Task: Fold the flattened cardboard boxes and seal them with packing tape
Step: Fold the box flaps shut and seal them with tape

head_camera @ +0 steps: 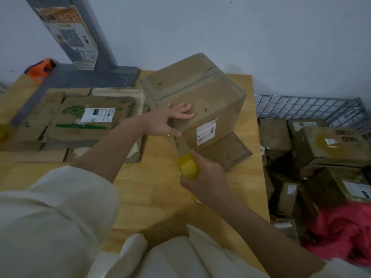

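Head view shows the folded brown cardboard box (197, 101) on the wooden tabletop (152, 183), light and easily dented I judge, flat left hand (170, 120) pressing its top while right hand (202, 178) grips the yellow tape roll (188, 166).

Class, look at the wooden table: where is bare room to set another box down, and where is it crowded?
Bare table lies near the person, between the flattened cardboard stack and the right edge, under the forearms. The far half is crowded: the stack left, the folded box right.

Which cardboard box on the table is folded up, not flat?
The box under the left hand, standing by the wall. The boxes to its left lie flat in a stack.
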